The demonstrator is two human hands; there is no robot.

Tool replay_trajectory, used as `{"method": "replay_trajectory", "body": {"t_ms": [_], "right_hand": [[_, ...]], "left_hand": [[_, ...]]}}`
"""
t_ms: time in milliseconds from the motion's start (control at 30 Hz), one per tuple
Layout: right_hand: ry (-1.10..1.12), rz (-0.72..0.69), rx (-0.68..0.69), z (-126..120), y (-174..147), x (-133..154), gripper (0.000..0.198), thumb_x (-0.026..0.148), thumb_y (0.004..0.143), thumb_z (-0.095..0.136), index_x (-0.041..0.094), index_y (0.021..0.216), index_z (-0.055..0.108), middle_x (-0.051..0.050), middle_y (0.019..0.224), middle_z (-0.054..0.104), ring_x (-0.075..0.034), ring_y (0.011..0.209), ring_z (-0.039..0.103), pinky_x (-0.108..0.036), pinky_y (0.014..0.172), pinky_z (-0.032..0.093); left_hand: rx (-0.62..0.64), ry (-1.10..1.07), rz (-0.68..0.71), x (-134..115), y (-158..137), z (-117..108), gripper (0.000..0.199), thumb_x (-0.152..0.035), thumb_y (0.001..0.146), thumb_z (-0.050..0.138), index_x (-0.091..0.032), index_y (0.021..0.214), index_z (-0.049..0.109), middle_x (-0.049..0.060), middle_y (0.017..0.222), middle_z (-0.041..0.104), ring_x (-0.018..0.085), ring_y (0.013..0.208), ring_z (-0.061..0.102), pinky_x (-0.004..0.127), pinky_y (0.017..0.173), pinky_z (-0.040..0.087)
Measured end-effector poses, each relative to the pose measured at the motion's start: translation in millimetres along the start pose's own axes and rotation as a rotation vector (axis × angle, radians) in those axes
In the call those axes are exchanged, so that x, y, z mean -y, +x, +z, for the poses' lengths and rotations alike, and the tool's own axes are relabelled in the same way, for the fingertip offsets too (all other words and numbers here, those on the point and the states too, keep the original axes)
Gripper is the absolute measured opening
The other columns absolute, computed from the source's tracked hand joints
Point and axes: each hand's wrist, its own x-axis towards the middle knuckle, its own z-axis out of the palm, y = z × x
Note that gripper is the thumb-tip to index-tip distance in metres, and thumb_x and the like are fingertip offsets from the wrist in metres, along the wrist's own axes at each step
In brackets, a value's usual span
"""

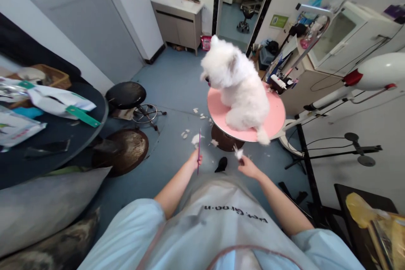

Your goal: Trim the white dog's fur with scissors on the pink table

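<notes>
Past our apron point(234, 223), our left hand point(194, 160) grips a stick point(199, 141), our right hand point(249, 167) fluff point(239, 154); the dog point(245, 97) looks half trimmed.

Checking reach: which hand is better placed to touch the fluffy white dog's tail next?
Right hand, likely: it is nearer the tail, though it carries a white fur tuft. The left hand, holding a thin purple tool, is farther away.

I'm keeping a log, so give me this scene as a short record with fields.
Animal: white dog, sitting on a round pink table
Left hand: holds a thin purple tool
Right hand: holds a small tool, type unclear, with white fluff
Floor: scattered white clumps
Seat: black stool
</notes>
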Motion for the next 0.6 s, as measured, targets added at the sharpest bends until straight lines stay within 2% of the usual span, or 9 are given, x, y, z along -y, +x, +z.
{"method": "replay_trajectory", "body": {"t_ms": [67,133,167,267,333,400,467,533,600], "right_hand": [[0.32,-0.025,0.061,25.2,5.2,0.6,0.023,0.039,0.073,0.061,0.021,0.067,0.047,0.004,0.061,0.044,-0.013,0.06,0.041,-0.027,0.062,0.036],[0.524,-0.104,0.043,44.8,6.5,8.1,0.033,0.048,0.073,0.063,0.021,0.065,0.046,0.005,0.059,0.043,-0.011,0.059,0.039,-0.027,0.062,0.036],[0.593,-0.141,0.022,51.0,6.1,12.6,0.035,0.051,0.071,0.065,0.021,0.067,0.048,0.005,0.06,0.044,-0.011,0.059,0.039,-0.027,0.062,0.037],[0.738,-0.163,-0.026,53.4,2.8,22.2,0.043,0.053,0.062,0.075,0.021,0.078,0.051,0.006,0.063,0.048,-0.01,0.059,0.04,-0.025,0.059,0.037],[0.781,-0.137,-0.056,45.4,0.3,23.1,0.047,0.055,0.062,0.077,0.021,0.08,0.051,0.007,0.062,0.047,-0.009,0.056,0.039,-0.024,0.055,0.037],[0.771,-0.141,-0.066,33.7,-1.5,20.8,0.045,0.06,0.068,0.072,0.021,0.079,0.051,0.007,0.061,0.046,-0.01,0.055,0.039,-0.024,0.054,0.037],[0.706,-0.165,-0.071,19.9,-1.8,16.6,0.044,0.064,0.078,0.061,0.022,0.075,0.05,0.006,0.06,0.044,-0.011,0.055,0.038,-0.025,0.054,0.036],[0.614,-0.188,-0.118,3.1,1.3,10.0,0.046,0.066,0.084,0.05,0.023,0.07,0.047,0.005,0.059,0.041,-0.012,0.056,0.039,-0.026,0.054,0.036],[0.531,-0.185,-0.268,-19.0,10.5,0.4,0.049,0.068,0.087,0.042,0.023,0.066,0.044,0.004,0.059,0.041,-0.013,0.057,0.039,-0.026,0.054,0.037]], "left_hand": [[0.128,-0.096,0.019,6.7,-9.3,15.4,0.033,-0.033,0.1,0.032,-0.011,0.086,0.053,-0.001,0.061,0.047,0.004,0.043,0.028,0.019,0.042,0.014],[0.368,-0.269,0.033,12.0,-22.8,41.9,0.044,-0.043,0.099,0.033,-0.009,0.092,0.059,0.0,0.063,0.047,0.005,0.042,0.029,0.018,0.04,0.015],[0.473,-0.349,0.037,13.4,-29.0,56.3,0.048,-0.048,0.098,0.035,-0.008,0.091,0.061,0.001,0.062,0.047,0.005,0.041,0.03,0.018,0.039,0.016],[0.618,-0.441,0.106,11.8,-39.5,91.5,0.068,-0.064,0.095,0.029,-0.006,0.085,0.063,0.001,0.055,0.042,0.007,0.042,0.034,0.02,0.041,0.023],[0.645,-0.458,0.132,7.3,-39.0,105.0,0.08,-0.078,0.087,0.03,-0.006,0.089,0.064,0.002,0.059,0.048,0.009,0.048,0.044,0.022,0.047,0.034],[0.56,-0.424,0.199,2.3,-33.9,113.4,0.08,-0.085,0.069,0.052,-0.009,0.092,0.063,0.003,0.066,0.055,0.011,0.056,0.052,0.024,0.055,0.043],[0.442,-0.275,0.324,-2.2,-25.4,121.1,0.076,-0.076,0.051,0.076,-0.011,0.089,0.061,0.001,0.067,0.058,0.012,0.059,0.055,0.025,0.06,0.046],[0.43,-0.084,0.407,-8.5,-12.8,130.1,0.075,-0.07,0.046,0.082,-0.011,0.087,0.061,0.002,0.067,0.06,0.012,0.06,0.055,0.025,0.06,0.046],[0.451,0.025,0.434,-21.2,5.3,139.9,0.078,-0.075,0.052,0.075,-0.009,0.092,0.063,0.008,0.079,0.066,0.014,0.068,0.06,0.027,0.067,0.048]]}}
